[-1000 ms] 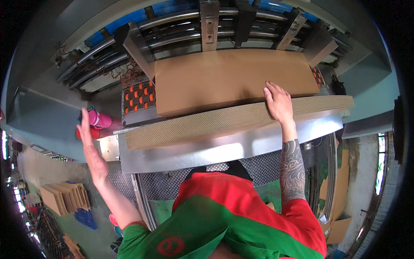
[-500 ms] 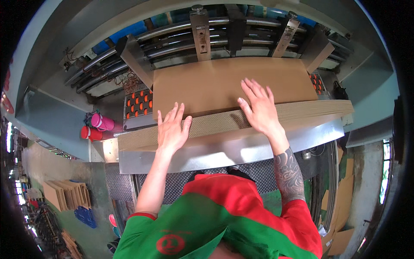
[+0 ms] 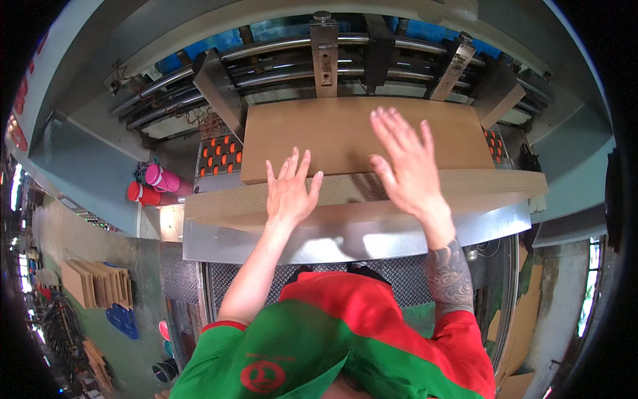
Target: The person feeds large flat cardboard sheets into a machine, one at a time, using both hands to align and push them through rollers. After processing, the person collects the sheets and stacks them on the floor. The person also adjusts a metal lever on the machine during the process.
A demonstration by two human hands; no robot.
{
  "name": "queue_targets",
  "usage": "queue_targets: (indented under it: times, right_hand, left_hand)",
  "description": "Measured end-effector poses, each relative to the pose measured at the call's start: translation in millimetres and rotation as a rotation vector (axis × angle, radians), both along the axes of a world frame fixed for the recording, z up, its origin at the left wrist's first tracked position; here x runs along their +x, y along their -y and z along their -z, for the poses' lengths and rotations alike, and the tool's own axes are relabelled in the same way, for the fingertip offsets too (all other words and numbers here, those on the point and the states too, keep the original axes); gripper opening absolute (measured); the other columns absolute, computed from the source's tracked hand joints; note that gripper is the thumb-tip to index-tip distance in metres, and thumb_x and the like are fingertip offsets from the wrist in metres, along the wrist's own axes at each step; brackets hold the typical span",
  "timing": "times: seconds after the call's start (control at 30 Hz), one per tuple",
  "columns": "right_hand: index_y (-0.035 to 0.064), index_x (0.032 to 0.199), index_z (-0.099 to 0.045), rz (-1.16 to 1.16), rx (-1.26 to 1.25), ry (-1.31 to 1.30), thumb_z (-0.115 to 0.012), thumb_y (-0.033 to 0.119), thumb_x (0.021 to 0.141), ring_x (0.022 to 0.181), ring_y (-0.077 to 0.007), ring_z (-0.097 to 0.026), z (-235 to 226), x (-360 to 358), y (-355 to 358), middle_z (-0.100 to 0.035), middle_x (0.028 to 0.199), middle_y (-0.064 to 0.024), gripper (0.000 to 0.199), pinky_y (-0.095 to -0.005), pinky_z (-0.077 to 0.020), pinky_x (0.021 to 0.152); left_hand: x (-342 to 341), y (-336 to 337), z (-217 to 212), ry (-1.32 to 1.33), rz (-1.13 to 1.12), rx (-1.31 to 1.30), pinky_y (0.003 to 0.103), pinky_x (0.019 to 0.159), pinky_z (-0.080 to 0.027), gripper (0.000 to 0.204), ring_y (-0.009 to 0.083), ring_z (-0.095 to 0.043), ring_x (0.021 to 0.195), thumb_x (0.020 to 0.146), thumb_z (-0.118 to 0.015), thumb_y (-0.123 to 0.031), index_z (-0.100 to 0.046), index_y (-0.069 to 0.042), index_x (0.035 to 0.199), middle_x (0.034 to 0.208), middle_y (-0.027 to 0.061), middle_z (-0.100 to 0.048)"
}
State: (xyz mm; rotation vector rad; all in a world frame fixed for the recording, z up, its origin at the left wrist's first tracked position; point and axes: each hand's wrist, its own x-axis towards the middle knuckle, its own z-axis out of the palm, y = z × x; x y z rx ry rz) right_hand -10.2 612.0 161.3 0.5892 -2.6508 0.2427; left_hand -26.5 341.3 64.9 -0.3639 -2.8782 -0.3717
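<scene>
A brown cardboard stack [image 3: 309, 123] lies flat against the machine's upright guides. In front of it, a second stack of corrugated cardboard sheets [image 3: 488, 183] shows its ribbed edges along the metal ledge. My left hand [image 3: 292, 189], fingers spread, is over the front stack, its fingertips reaching the near edge of the back one. Palm down and open, my right hand [image 3: 409, 163] extends over both stacks, fingertips above the back sheet. Neither hand grips anything. Whether either palm touches the cardboard, I cannot tell.
Metal guides [image 3: 325, 56] stand behind the cardboard, before steel bars. Orange rollers [image 3: 220, 156] flank the back stack. Pink [image 3: 161, 178] and red [image 3: 143, 193] containers stand at the left. The steel ledge [image 3: 319, 250] runs in front of me. Cardboard pieces [image 3: 96, 282] stand on the floor, lower left.
My left hand has shifted right and slightly forward along the stack. My right hand looks larger and has turned a little, its fingers still spread. The view has shifted slightly.
</scene>
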Motion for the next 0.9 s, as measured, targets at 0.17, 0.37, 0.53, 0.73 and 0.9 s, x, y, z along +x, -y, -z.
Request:
queue_targets:
  times: [0.17, 0.37, 0.53, 0.73, 0.9]
  right_hand:
    - [0.0172, 0.169, -0.037, 0.05, -0.02, 0.066, -0.047, 0.047, 0.11, 0.163, -0.0261, -0.03, 27, -8, 7, -0.037, 0.174, -0.0062, 0.066, -0.0602, -0.0111, 0.132]
    - [0.0175, 0.169, -0.037, 0.021, 0.001, 0.166, -0.047, 0.048, 0.111, 0.164, -0.0267, -0.026, 32, -24, -9, -0.035, 0.175, -0.0077, 0.066, -0.0609, -0.0105, 0.133]
    - [0.0176, 0.169, -0.036, 0.037, 0.042, 0.049, -0.049, 0.048, 0.11, 0.164, -0.0269, -0.027, 2, -17, -21, -0.036, 0.175, -0.0084, 0.067, -0.0616, -0.0116, 0.133]
    - [0.0171, 0.167, -0.039, -0.061, -0.013, 0.343, -0.046, 0.054, 0.111, 0.162, -0.0292, -0.03, 47, -40, -23, -0.038, 0.173, -0.0107, 0.068, -0.0636, -0.0142, 0.132]
    - [0.0195, 0.167, -0.041, -0.187, 0.182, -0.305, -0.047, 0.051, 0.11, 0.163, -0.0293, -0.031, -78, -56, -116, -0.038, 0.174, -0.0083, 0.066, -0.0641, -0.0156, 0.13]
  left_hand:
    - [-16, 5, 19, 0.051, 0.018, -0.029, 0.059, 0.134, -0.012, 0.065, 0.0334, -0.048, 0.152, 0.113, -0.04, -0.049, -0.046, -0.009, 0.163, 0.165, 0.0195, -0.048]
    - [-8, 3, 14, 0.109, 0.012, -0.031, 0.056, 0.134, -0.015, 0.064, 0.0313, -0.047, 0.153, 0.112, -0.042, -0.049, -0.046, -0.01, 0.163, 0.166, 0.0169, -0.049]
    - [1, 1, 15, 0.096, 0.001, 0.011, 0.057, 0.133, -0.017, 0.068, 0.0307, -0.049, 0.151, 0.11, -0.046, -0.051, -0.045, -0.007, 0.162, 0.163, 0.0164, -0.052]
    - [4, -4, 13, 0.107, -0.019, -0.021, 0.056, 0.133, -0.018, 0.071, 0.0289, -0.05, 0.151, 0.109, -0.051, -0.05, -0.043, -0.005, 0.163, 0.163, 0.016, -0.053]
    - [6, -9, 7, 0.1, -0.029, -0.018, 0.054, 0.133, -0.018, 0.072, 0.0295, -0.048, 0.152, 0.108, -0.053, -0.052, -0.045, -0.005, 0.162, 0.163, 0.0155, -0.053]
